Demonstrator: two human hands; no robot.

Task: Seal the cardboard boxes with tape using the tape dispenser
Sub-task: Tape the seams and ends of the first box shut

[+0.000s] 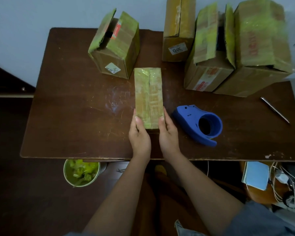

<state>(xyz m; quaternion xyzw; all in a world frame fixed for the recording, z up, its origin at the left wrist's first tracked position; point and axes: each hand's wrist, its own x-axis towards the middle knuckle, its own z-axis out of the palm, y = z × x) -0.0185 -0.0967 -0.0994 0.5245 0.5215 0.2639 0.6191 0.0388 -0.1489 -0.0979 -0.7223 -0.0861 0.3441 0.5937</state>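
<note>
Brown wooden table (75, 116) with taped cardboard boxes, both hands on the narrow one.

Largest items first: a pair of big cardboard boxes (237, 53) stands at the far right of the table, flaps raised, surfaces covered in yellowish tape. A medium box (114, 46) sits far left with one flap lifted; a tall box (178, 29) stands behind centre, label reading 3013. The narrow box (148, 96) lies flat at the table's centre, taped along its top. The left hand (140, 133) grips its near left corner, thumb on top; the right hand (168, 133) grips the near right corner likewise. A blue tape dispenser (197, 123) rests just right of the hands, untouched. A metal pen (275, 109) lies further right.
</note>
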